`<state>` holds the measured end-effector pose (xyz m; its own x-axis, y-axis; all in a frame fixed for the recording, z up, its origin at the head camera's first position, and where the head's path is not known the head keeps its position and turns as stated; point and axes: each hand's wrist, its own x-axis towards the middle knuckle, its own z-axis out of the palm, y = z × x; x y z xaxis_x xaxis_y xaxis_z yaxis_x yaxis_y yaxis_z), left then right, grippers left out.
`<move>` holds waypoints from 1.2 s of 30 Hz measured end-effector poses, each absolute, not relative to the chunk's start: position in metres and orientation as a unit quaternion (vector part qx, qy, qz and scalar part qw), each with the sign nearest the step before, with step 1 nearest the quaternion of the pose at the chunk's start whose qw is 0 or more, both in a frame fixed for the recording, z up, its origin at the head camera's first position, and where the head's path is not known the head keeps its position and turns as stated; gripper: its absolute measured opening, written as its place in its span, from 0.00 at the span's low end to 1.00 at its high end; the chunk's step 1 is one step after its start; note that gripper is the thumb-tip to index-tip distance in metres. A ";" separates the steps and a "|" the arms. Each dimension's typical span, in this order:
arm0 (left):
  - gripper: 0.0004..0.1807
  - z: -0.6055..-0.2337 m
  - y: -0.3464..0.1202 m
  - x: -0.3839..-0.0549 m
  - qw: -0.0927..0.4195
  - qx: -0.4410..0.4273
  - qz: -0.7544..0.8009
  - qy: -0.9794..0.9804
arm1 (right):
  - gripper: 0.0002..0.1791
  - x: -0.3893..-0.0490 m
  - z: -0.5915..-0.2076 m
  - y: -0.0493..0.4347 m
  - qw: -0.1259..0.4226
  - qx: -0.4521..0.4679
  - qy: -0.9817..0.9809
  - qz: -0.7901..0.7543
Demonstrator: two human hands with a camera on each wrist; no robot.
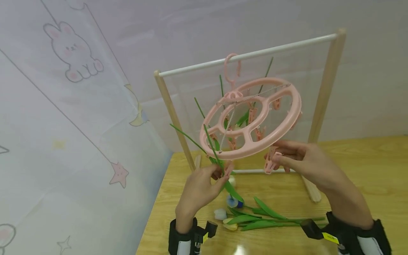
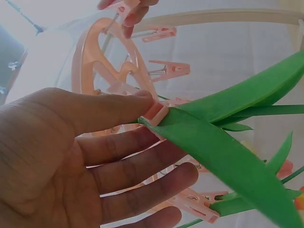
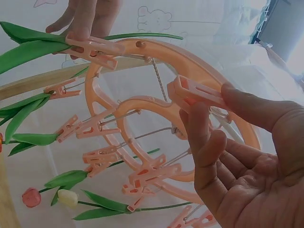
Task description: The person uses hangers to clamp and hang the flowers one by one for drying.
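Observation:
A pink round clip hanger hangs tilted from a white rod by its hook. My left hand pinches a pink clothespin between thumb and index finger at its near left rim. Green tulip leaves stick out from that clothespin's jaws, and the stem runs up past the rim. On the right side, my right hand pinches another pink clothespin, with no flower in it. Several tulips hang head down from other clips, among them a red tulip and a cream tulip.
The white rod spans two wooden posts, including the right post. Several loose tulips with white, yellow and blue heads lie on the wooden table below. A printed wall sheet stands at the left.

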<state>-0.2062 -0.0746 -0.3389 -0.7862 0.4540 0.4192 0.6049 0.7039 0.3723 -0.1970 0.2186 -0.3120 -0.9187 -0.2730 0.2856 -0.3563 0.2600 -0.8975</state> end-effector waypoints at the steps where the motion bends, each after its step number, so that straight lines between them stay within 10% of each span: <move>1: 0.11 -0.339 -0.075 -0.207 0.150 -0.289 -0.249 -0.912 | 0.25 -0.197 -0.311 0.218 0.033 0.198 -0.793 0.574; 14: 0.09 -0.345 -0.066 -0.214 0.136 -0.233 -0.179 -0.946 | 0.22 -0.196 -0.308 0.197 0.004 0.210 -0.805 0.555; 25: 0.28 -0.356 -0.035 -0.200 -0.049 -0.256 -0.057 -0.964 | 0.18 -0.197 -0.311 0.188 0.009 0.244 -0.791 0.561; 31: 0.11 -0.378 -0.008 -0.203 -0.115 -0.308 -0.023 -0.944 | 0.16 -0.198 -0.313 0.185 0.016 0.270 -0.777 0.569; 36: 0.18 -0.399 0.004 -0.207 -0.156 -0.290 0.002 -0.944 | 0.16 -0.198 -0.315 0.184 0.019 0.281 -0.769 0.575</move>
<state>-0.2070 0.0043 -0.3991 -0.7831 0.5474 -0.2951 0.5483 0.8317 0.0874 -0.1980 0.1837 -0.3153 -0.8418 -0.4094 0.3518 -0.4532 0.1820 -0.8727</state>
